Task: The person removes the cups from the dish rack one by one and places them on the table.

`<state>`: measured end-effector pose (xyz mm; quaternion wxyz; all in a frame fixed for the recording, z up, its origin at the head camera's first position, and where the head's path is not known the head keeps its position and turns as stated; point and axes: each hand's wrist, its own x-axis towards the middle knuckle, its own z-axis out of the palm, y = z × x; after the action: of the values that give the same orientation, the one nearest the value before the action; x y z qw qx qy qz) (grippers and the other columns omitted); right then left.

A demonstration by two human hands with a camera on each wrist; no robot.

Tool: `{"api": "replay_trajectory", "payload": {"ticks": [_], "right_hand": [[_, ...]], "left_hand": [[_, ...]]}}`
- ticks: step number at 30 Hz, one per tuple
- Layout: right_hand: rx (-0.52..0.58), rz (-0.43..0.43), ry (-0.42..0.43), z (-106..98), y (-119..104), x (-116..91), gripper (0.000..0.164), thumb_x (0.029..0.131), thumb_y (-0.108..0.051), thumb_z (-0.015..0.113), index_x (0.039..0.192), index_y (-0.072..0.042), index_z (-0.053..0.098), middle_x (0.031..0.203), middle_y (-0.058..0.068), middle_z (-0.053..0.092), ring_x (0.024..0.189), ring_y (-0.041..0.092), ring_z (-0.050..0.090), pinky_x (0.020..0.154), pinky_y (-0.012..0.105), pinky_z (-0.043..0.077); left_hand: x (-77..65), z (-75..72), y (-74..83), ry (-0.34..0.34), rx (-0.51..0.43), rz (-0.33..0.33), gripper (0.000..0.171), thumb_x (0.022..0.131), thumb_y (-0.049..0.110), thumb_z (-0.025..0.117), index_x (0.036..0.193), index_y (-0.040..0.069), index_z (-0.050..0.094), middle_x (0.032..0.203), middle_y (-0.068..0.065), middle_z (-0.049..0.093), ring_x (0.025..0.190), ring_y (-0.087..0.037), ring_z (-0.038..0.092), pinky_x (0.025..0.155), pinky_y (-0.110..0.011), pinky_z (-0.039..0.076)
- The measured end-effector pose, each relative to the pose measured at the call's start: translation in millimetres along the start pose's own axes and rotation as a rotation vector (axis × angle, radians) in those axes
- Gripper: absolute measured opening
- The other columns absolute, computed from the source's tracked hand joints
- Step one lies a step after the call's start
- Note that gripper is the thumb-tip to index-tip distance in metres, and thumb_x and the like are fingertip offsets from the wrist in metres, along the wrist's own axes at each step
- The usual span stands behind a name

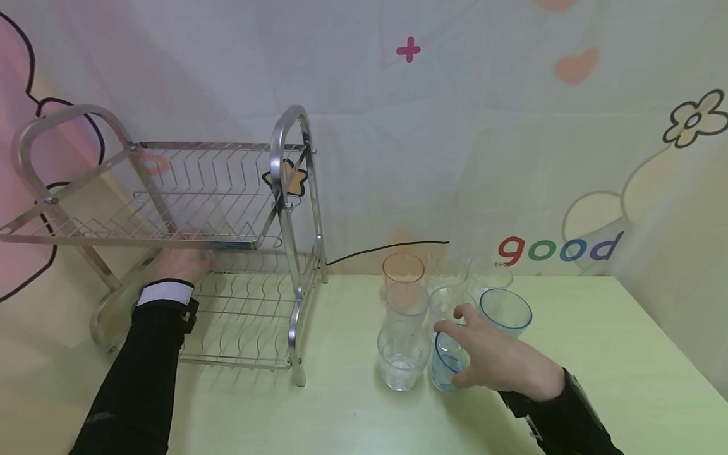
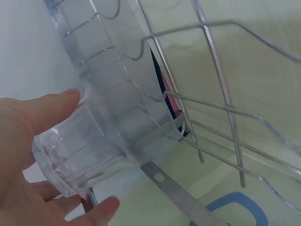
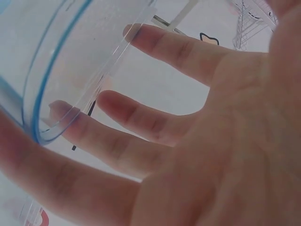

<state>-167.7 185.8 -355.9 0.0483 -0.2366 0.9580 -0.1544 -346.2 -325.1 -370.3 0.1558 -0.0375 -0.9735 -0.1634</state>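
Note:
In the head view, my left hand [image 1: 181,264] reaches into the lower tier of a metal dish rack [image 1: 277,148], partly hidden by the upper shelf. The left wrist view shows that hand holding a clear glass [image 2: 89,146] tilted on its side, thumb above its base end and fingers below, its far end against the rack's wires [image 2: 216,61]. My right hand [image 1: 495,357] is at a blue-rimmed glass [image 1: 443,374] in the front of a cluster, fingers spread around its top. Close up, straight fingers [image 3: 155,125] overlap the wall of the blue-rimmed glass [image 3: 37,94].
Beside that glass stands a clear glass [image 1: 400,366], with several more behind it, including an orange-rimmed glass [image 1: 404,268]. A second blue-rimmed glass [image 1: 506,309] stands behind my right hand. The pale table [image 1: 341,417] meets a printed cloth [image 1: 364,82] at the back.

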Motion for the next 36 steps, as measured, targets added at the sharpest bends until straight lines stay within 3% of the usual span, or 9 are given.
{"api": "replay_trajectory", "payload": {"ticks": [4, 8, 14, 22, 29, 36], "right_hand": [[0.006, 0.018, -0.014, 1.4, -0.8, 0.4, 0.069, 0.065, -0.018, 0.091, 0.127, -0.012, 0.059, 0.124, 0.019, 0.044, 0.087, 0.021, 0.055, 0.07, 0.033, 0.052], [0.01, 0.025, -0.036, 2.6, -1.2, 0.8, 0.069, 0.066, -0.017, 0.09, 0.128, -0.012, 0.059, 0.123, 0.017, 0.046, 0.086, 0.02, 0.055, 0.071, 0.035, 0.052], [0.01, 0.041, -0.041, 2.4, -2.7, 1.9, 0.07, 0.067, -0.02, 0.09, 0.129, -0.012, 0.059, 0.124, 0.018, 0.047, 0.093, 0.025, 0.054, 0.074, 0.038, 0.052], [0.034, 0.058, -0.045, 2.2, -4.5, 3.6, 0.081, 0.066, -0.027, 0.092, 0.137, -0.011, 0.055, 0.133, 0.021, 0.047, 0.108, 0.034, 0.053, 0.083, 0.047, 0.053], [0.056, 0.085, -0.026, -1.1, -4.9, 1.1, 0.086, 0.065, -0.031, 0.092, 0.139, -0.011, 0.053, 0.131, 0.019, 0.047, 0.101, 0.027, 0.056, 0.083, 0.045, 0.053], [0.069, 0.102, -0.01, -6.2, -8.8, -2.0, 0.092, 0.061, -0.036, 0.093, 0.139, -0.009, 0.053, 0.128, 0.02, 0.049, 0.099, 0.028, 0.056, 0.083, 0.047, 0.052]], "left_hand": [[0.6, 1.2, -0.1, -0.023, 0.017, 0.008, 0.064, 0.084, 0.005, 0.07, 0.139, -0.011, 0.042, 0.133, -0.04, 0.042, 0.118, -0.06, 0.039, 0.092, -0.067, 0.038], [1.8, 1.2, -2.1, -0.072, 0.005, 0.008, 0.066, 0.083, 0.004, 0.071, 0.138, -0.016, 0.04, 0.138, -0.042, 0.035, 0.131, -0.06, 0.023, 0.107, -0.065, 0.023], [4.0, 0.4, -1.2, -0.079, -0.019, 0.005, 0.067, 0.083, 0.005, 0.07, 0.14, -0.012, 0.04, 0.141, -0.041, 0.032, 0.133, -0.061, 0.016, 0.108, -0.067, 0.015], [1.7, -6.1, 1.4, -0.21, -0.01, -0.093, 0.073, 0.089, 0.013, 0.062, 0.148, -0.009, 0.025, 0.134, -0.046, 0.035, 0.112, -0.067, 0.04, 0.09, -0.068, 0.039], [0.1, -10.1, 9.3, -0.242, 0.001, -0.109, 0.075, 0.09, 0.017, 0.063, 0.149, -0.008, 0.024, 0.136, -0.045, 0.034, 0.116, -0.065, 0.038, 0.095, -0.067, 0.037], [-3.2, -10.7, 12.6, -0.225, -0.017, -0.102, 0.073, 0.091, 0.015, 0.064, 0.149, -0.007, 0.025, 0.139, -0.044, 0.031, 0.12, -0.066, 0.033, 0.097, -0.068, 0.033]]}}
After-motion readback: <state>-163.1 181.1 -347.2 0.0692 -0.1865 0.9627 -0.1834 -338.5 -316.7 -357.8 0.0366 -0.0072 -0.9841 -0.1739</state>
